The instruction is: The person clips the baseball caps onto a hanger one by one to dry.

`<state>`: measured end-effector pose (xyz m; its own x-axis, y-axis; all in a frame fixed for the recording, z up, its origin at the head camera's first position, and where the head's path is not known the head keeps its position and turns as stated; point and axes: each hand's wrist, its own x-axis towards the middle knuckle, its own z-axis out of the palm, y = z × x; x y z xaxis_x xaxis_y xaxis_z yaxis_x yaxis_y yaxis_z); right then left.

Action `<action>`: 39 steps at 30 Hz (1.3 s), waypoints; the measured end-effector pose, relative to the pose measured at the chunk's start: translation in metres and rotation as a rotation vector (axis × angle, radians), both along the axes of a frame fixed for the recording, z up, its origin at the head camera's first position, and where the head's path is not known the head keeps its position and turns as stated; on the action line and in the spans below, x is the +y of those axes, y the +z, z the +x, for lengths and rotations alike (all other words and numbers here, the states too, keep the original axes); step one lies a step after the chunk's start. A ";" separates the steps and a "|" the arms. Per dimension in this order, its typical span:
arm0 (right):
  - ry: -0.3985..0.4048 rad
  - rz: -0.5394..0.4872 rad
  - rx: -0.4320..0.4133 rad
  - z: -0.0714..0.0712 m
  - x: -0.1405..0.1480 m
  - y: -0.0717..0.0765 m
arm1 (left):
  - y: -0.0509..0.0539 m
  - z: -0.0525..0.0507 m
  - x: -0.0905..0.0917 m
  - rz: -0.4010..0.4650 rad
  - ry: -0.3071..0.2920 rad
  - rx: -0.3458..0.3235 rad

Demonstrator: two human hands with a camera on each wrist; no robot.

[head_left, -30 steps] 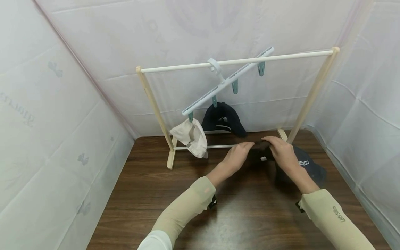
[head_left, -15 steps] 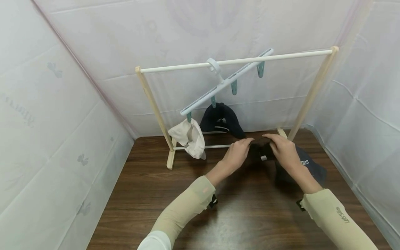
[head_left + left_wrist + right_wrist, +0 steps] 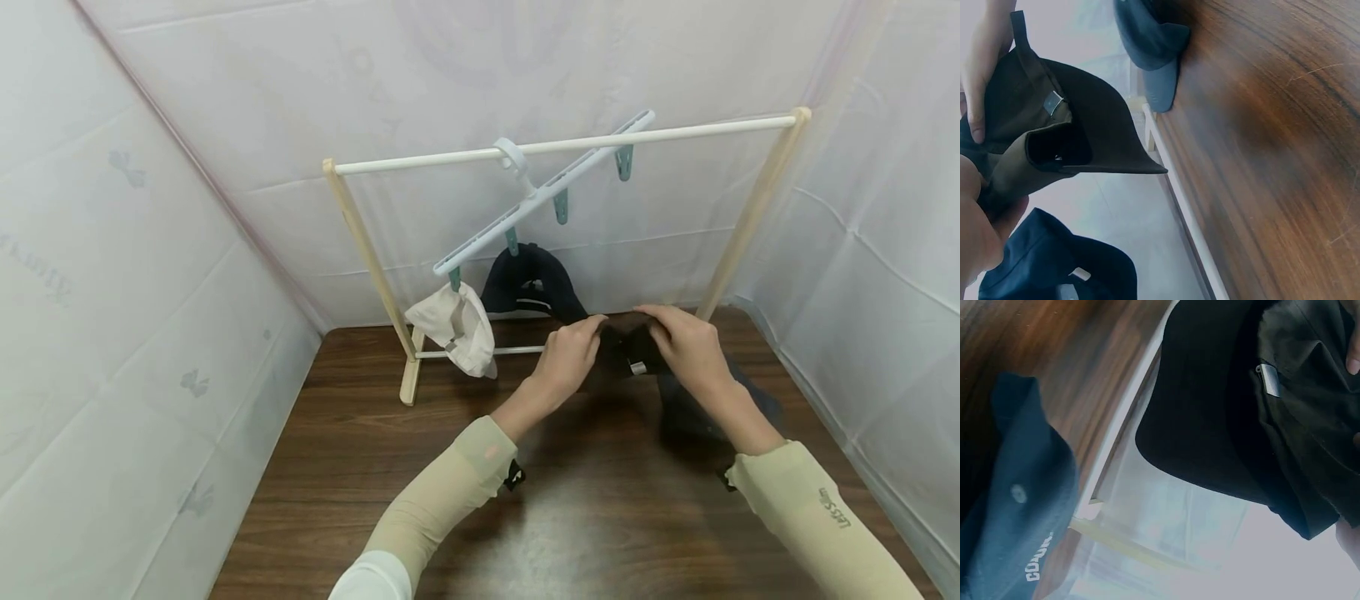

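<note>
A dark brown cap (image 3: 621, 353) hangs between both hands, low in front of the rack. My left hand (image 3: 567, 357) pinches one side of it, and my right hand (image 3: 692, 347) grips the other. In the left wrist view the dark cap's brim (image 3: 1100, 119) points away from the fingers, with a small tag on the inner band. Above and to the left, a pale blue hanger (image 3: 534, 200) holds a cream cap (image 3: 467, 337) and a navy cap (image 3: 531, 271) in its teal clips. Its two farther clips hold nothing.
A dark blue cap with white lettering (image 3: 1029, 506) lies on the wooden table (image 3: 360, 492) at the right, partly behind my right forearm. The rack's white rail (image 3: 675, 136) carries the hanger between wooden posts. White sheeting encloses the back and sides.
Both hands have risen slightly with the dark brown cap, and more of its inside and tag shows. The right hand has shifted a little farther forward. The hanger sways slightly.
</note>
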<state>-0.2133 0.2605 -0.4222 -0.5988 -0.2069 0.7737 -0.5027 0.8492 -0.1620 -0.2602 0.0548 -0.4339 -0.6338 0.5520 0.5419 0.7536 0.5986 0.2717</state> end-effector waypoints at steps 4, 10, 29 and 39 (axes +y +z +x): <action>0.010 -0.013 -0.006 0.001 0.000 0.004 | 0.005 -0.001 -0.002 0.028 -0.007 0.025; 0.021 -0.031 0.012 -0.001 -0.002 0.008 | 0.012 -0.005 -0.004 0.071 -0.035 0.005; 0.053 0.040 0.071 -0.020 0.010 0.052 | 0.044 -0.016 0.005 0.110 -0.002 0.068; 0.082 0.011 -0.020 -0.022 0.012 0.070 | 0.061 -0.019 0.004 0.155 -0.026 0.035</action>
